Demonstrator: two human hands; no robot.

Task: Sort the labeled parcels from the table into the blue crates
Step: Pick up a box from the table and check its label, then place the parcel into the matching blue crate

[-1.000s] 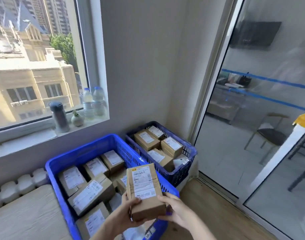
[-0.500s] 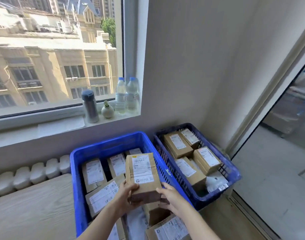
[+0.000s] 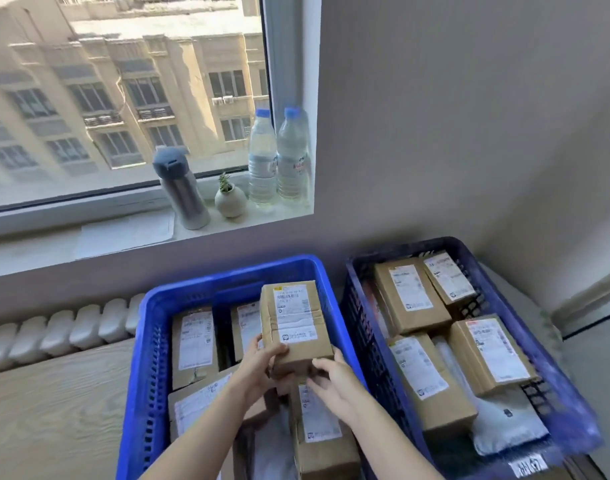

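**A:** How many crates do you count?

**B:** Two, side by side under the window. There is one bright blue crate (image 3: 227,273), and on its right one dark blue crate (image 3: 417,244).

**A:** And where is the parcel?

**B:** One held parcel (image 3: 294,323) is above the bright blue crate, with the label up. The left hand (image 3: 258,365) has its fingers curled on the near left corner. The right hand (image 3: 334,379) has its fingers closed on the near right corner.

**A:** What lies inside the crates?

**B:** In the bright one I count four labelled boxes (image 3: 194,341), some partly hidden. In the dark one I count four brown boxes (image 3: 409,294) and one white bag (image 3: 504,420).

**A:** And on the sill?

**B:** There are two water bottles (image 3: 262,157), one steel flask (image 3: 184,192) and one small plant pot (image 3: 230,200). A wooden table (image 3: 54,403) is just beside the bright crate, on its left.
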